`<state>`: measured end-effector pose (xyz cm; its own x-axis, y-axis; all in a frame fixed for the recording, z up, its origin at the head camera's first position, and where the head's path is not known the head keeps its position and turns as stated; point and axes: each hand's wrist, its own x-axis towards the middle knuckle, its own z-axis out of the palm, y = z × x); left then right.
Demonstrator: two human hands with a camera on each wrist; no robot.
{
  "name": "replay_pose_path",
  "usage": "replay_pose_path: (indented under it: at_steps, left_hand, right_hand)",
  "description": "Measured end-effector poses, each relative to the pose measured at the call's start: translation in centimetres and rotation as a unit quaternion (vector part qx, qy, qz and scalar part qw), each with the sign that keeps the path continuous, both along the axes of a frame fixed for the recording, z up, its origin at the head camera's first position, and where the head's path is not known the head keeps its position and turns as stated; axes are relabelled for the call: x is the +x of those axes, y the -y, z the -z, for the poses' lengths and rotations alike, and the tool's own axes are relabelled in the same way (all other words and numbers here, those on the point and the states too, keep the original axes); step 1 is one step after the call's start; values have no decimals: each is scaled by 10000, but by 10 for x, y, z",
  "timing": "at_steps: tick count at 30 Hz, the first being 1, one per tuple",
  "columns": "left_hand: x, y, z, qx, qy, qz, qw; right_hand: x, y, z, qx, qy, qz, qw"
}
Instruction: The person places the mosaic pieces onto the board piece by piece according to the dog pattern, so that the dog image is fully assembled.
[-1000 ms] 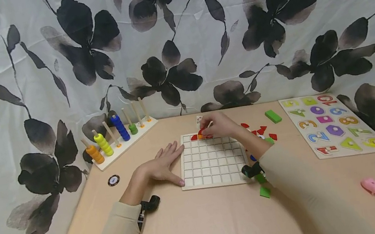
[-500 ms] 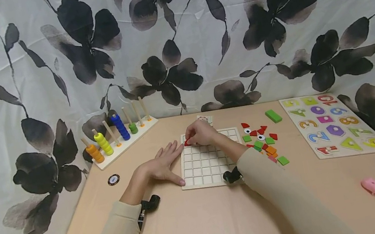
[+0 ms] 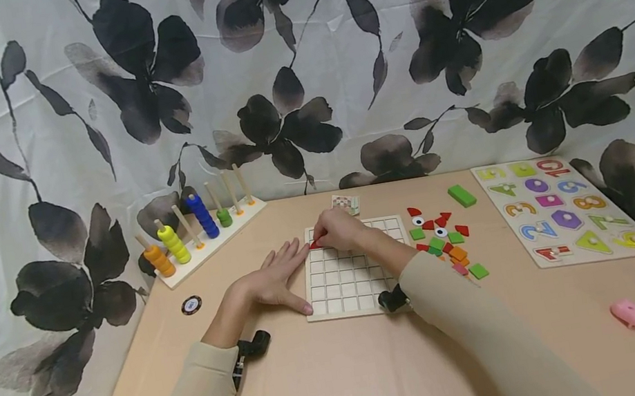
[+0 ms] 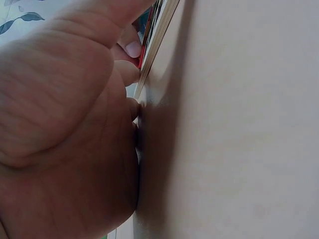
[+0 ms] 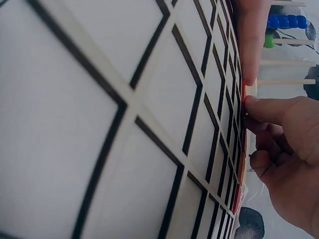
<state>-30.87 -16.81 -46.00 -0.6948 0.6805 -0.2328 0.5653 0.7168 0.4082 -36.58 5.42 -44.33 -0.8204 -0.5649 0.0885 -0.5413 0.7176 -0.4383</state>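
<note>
My left hand (image 3: 271,281) lies spread on the table, fingertips and thumb against the left edge of a white grid board (image 3: 342,292). At the board's far left corner my right hand (image 3: 338,229) pinches a small red piece (image 3: 313,245), close beside the left index fingertip. In the right wrist view, the right thumb (image 5: 264,107) presses on the red piece (image 5: 244,90) at the board's edge. Further red and orange pieces (image 5: 239,179) line that far edge. The right fingers partly hide the held piece. In the left wrist view, the left palm (image 4: 60,114) fills much of the frame.
Loose red, green, orange and eye-patterned pieces (image 3: 442,232) lie right of the board, a green block (image 3: 462,196) beyond. A small pattern card (image 3: 346,204) sits behind. Around stand a peg stacker (image 3: 217,239), a number puzzle (image 3: 572,211), a round token (image 3: 191,305) and a pink toy (image 3: 632,314).
My right hand has moved left along the board from its far middle to the far left corner, and has stayed there with the red piece. The left hand has kept still.
</note>
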Motion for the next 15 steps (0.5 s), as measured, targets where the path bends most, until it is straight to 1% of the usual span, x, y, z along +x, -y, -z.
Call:
replay_pose_path:
  at_steps: [3,4,7,10,12,15]
  left_hand:
    - [0,0,0,46,-7,-2,10000]
    - [1,0,0,41,-11,1,10000]
    - [1,0,0,51,-4,-18,10000]
    - [1,-2,-1,46,27,-45,10000]
    - [1,-2,-1,45,42,-56,10000]
    - [1,-1,-1,42,41,-75,10000]
  right_hand:
    - [0,-5,-2,-64,148,17,9999]
    - [1,-8,-4,-116,116,-21,9999]
    - [7,-25,-16,-372,63,-114,9992]
    - [16,-54,-29,-643,-104,-100,9978]
    - [24,-77,-35,-790,-112,22,9968]
    - [35,-112,-40,-1023,-184,245,9943]
